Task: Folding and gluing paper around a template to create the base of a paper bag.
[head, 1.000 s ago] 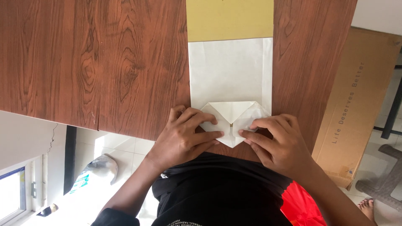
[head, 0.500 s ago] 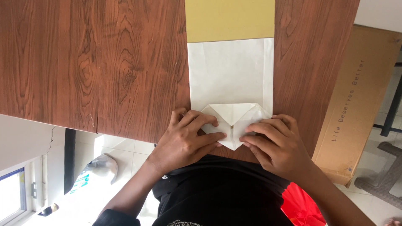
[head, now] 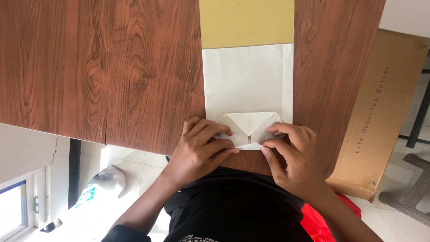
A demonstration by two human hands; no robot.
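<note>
A white sheet [head: 246, 80] lies flat on the brown wood-grain worktop [head: 98, 67], right of the middle, its long side running from the near edge away from the person. Its near end is folded: two corners are turned in so that they meet along a centre line, making a triangular flap [head: 248, 122] whose point faces the person. A narrow strip of the near edge is turned up just below that point.

The left hand [head: 201, 150] rests on the near left part of the fold, its fingers [head: 219, 144] stretched out together and pressed flat on the paper, tips reaching toward the centre line. The right hand [head: 295, 154] sits on the near right part; its fingers [head: 282, 130] are bent and close together, the thumb and forefinger pinching the turned-up strip at the near edge. The two hands' fingertips almost meet at the middle of the fold.

Beyond the far end of the white sheet lies a yellow sheet [head: 246, 22], of the same width, touching or slipped just under it; which one cannot be told. It runs out of view at the far edge.

To the right of the worktop a flat cardboard box [head: 380, 112] leans on the tiled floor [head: 130, 166]. The person wears a black shirt [head: 237, 206].
</note>
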